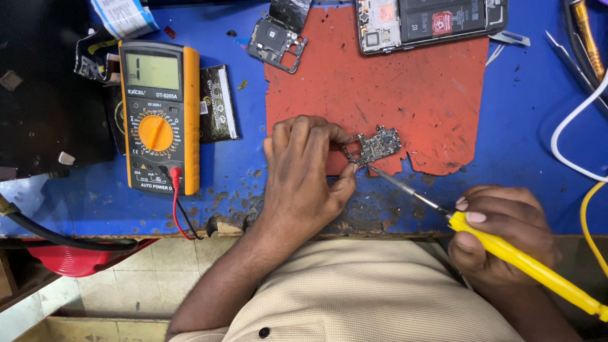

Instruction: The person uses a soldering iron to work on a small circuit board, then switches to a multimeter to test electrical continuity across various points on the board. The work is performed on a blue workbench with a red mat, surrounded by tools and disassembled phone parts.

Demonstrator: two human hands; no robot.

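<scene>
The left hand (303, 171) rests on the near edge of the red mat (405, 95), its fingers curled together and pinching the small circuit board (373, 145) at the board's left side, thumb pressed against its near edge. The board lies flat on the mat, close to the mat's torn near border, roughly in the middle of the blue counter (525, 126).

The right hand (500, 231) is clamped around the yellow handle of a soldering iron (506, 250), near and to the right of the board. The iron's thin metal tip runs up and left, and its point meets the near right corner of the board.

To the left, well apart from the hands, a yellow and grey multimeter (159, 117) lies face up, with a red lead (179, 209) plugged into its near end and trailing over the counter's edge. A dark phone frame piece (277, 43) sits at the far left corner of the mat. An opened phone (430, 22) with its battery showing lies along the mat's far edge. Metal tweezers (573, 63) lie at the far right, beside a white cable (573, 123) and a yellow cable (589, 215).
</scene>
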